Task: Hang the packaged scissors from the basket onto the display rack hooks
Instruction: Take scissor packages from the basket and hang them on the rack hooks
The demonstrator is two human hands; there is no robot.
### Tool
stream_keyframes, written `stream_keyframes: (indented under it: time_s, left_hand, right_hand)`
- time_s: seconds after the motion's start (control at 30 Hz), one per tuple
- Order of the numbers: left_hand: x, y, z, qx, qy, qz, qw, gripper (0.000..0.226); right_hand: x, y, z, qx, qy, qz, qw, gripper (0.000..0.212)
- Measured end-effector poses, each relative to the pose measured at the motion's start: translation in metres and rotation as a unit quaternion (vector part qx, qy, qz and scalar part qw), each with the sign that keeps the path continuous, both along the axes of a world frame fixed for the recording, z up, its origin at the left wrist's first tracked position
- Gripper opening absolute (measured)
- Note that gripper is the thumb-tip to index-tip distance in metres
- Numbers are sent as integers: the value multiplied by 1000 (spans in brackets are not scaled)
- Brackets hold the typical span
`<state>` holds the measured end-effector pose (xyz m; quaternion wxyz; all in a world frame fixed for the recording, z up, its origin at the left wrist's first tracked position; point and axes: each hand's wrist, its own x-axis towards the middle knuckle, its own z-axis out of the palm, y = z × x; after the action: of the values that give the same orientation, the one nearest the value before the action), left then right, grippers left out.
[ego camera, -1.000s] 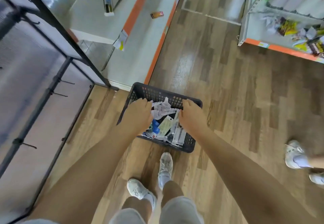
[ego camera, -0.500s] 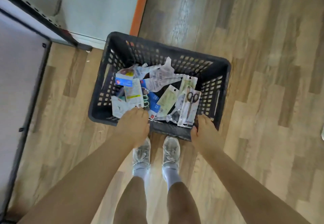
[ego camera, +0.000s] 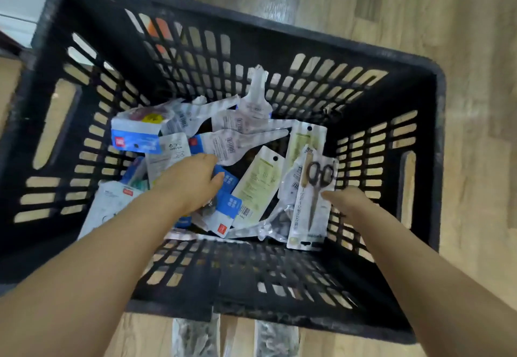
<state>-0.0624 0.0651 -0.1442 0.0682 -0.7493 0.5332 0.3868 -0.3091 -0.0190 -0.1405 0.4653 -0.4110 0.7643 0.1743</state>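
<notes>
Pretty bright, even indoor light, no hard shadows. Pale glare streaks on the wood floor [ego camera: 461, 49] top right. Whole shot is soft with motion blur, and the basket [ego camera: 279, 29] rim bows from wide-angle distortion

Wood-plank floor [ego camera: 461, 35] carries a black slatted basket [ego camera: 251, 40]; packaged scissors [ego camera: 310, 202] heaped inside the basket.
</notes>
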Motion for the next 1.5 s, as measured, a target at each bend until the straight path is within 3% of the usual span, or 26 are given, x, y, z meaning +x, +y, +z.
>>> stream_keyframes:
  time_s: [0.1, 0.17, 0.23, 0.3, 0.43, 0.63, 0.73, 0.9, 1.0, 1.17, 1.33, 1.43, 1.5]
  left_hand:
    - [2, -33, -27, 10, 44, 68, 997, 29]
    - [0, -52, -40, 44, 46, 29, 998, 25]
    - [-9, -66, -54, 79, 37, -48, 995, 41]
    - [-19, -77, -66, 110, 43, -97, 988, 46]
    - [-38, -91, -86, 133, 78, -102, 983, 46]
    - [-44, -100, -111, 47, 83, 3, 995, 25]
    - [-45, -88, -122, 52, 73, 76, 993, 26]
    - [-70, -67, -127, 19, 69, 115, 991, 22]
    - [-78, -53, -131, -33, 41, 148, 988, 58]
    - [-66, -42, -128, -21, 178, 223, 958, 37]
    - [-52, -51, -114, -13, 172, 196, 965, 21]
    - [-40, -59, -100, -69, 159, 203, 964, 5]
    - [-31, -63, -90, -134, 124, 240, 953, 21]
  right_hand:
    - [5, -20, -26, 43, -16, 48, 998, 49]
    - [10, -27, -41, 94, -18, 106, 990, 59]
    - [14, -30, -55, 143, -5, 159, 977, 65]
    - [13, -34, -70, 142, 19, 225, 964, 69]
    - [9, -42, -84, 132, 39, 251, 958, 69]
    - [7, -45, -86, 118, 65, 268, 954, 71]
    - [6, -41, -85, 105, 68, 277, 953, 68]
    - [8, -40, -86, 104, 69, 264, 956, 72]
    - [10, -43, -83, 124, 69, 265, 954, 69]
    - [12, -46, -83, 125, 71, 269, 952, 75]
    - [12, -46, -84, 105, 75, 273, 953, 78]
    - [12, -47, -84, 101, 77, 267, 955, 83]
    - [15, -46, -82, 96, 90, 287, 949, 86]
